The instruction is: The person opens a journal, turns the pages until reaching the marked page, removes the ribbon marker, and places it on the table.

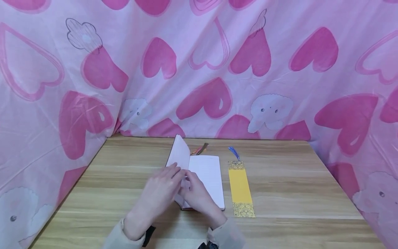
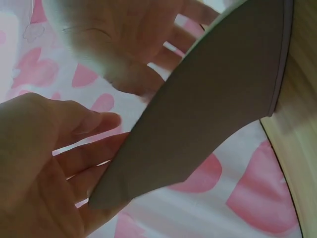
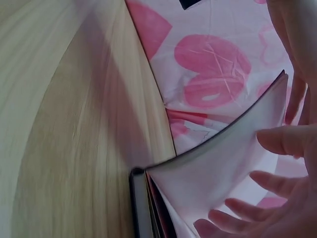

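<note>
A notebook lies spread on the table, its lined right-hand page flat. Its left side, a cover with pages, stands raised on edge. My left hand is at the raised side's near free edge; in the left wrist view its straight fingers reach behind the dark outer face, with the thumb apart. My right hand is over the notebook's lower middle. The right wrist view shows its fingers spread and gently bent beside the lifted page.
Right of the notebook lies a yellow bookmark with patterned ends and a blue tassel. A brown and a reddish tassel stick out past the notebook's top. Pink heart-printed cloth surrounds the wooden table on three sides.
</note>
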Tool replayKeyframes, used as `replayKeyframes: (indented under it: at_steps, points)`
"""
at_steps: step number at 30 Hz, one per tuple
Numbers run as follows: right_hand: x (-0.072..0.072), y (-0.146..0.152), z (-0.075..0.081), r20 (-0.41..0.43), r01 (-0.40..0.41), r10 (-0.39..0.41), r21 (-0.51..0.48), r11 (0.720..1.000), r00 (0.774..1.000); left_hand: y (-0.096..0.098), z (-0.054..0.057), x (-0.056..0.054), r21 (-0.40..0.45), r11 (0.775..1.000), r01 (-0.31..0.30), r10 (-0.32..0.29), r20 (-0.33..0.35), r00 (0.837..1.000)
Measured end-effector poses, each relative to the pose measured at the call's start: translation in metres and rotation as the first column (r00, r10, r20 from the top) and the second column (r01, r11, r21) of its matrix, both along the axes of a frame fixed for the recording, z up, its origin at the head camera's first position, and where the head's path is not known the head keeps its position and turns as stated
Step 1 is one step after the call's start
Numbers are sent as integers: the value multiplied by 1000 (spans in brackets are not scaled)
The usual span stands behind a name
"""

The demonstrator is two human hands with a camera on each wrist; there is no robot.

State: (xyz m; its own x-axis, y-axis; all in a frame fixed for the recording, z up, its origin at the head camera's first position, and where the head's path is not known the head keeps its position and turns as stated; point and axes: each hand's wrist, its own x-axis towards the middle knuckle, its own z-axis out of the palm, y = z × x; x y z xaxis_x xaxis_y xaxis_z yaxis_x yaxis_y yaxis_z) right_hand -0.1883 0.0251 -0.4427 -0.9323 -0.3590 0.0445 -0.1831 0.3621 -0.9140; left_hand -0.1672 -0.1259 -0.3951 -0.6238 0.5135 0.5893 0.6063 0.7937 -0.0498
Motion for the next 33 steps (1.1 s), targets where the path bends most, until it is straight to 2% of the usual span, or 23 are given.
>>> replayKeyframes:
  at_steps: [4, 7, 10, 14, 19, 22, 26, 33]
  points:
    - [2, 5, 1, -25, -66, 68, 74, 995, 997, 3, -5, -1, -49, 999, 8, -7, 16, 1000]
    - [3, 9, 3, -51, -125, 134, 151, 981, 990, 4, -10, -1, -81, 997, 6, -5, 19, 1000]
    - [4, 14, 5, -85, -181, 206, 240, 954, 975, 3, -14, -2, -102, 995, -9, 13, 40, 999]
    - [3, 23, 8, -106, -240, 289, 332, 912, 951, 2, -19, -2, -131, 991, -37, 51, 102, 993]
    - [0, 38, 14, -91, -283, 354, 430, 857, 931, -1, -23, -2, -168, 983, -79, 114, 206, 972]
    - [-2, 48, 18, -81, -274, 354, 481, 833, 932, -2, -25, -2, -201, 973, -118, 172, 277, 945]
    - [-8, 59, 18, -47, -248, 317, 517, 819, 947, -2, -26, -2, -257, 954, -153, 240, 353, 904]
    - [-18, 81, 12, 51, -205, 212, 548, 811, 976, -3, -25, 0, -266, 947, -183, 278, 387, 879]
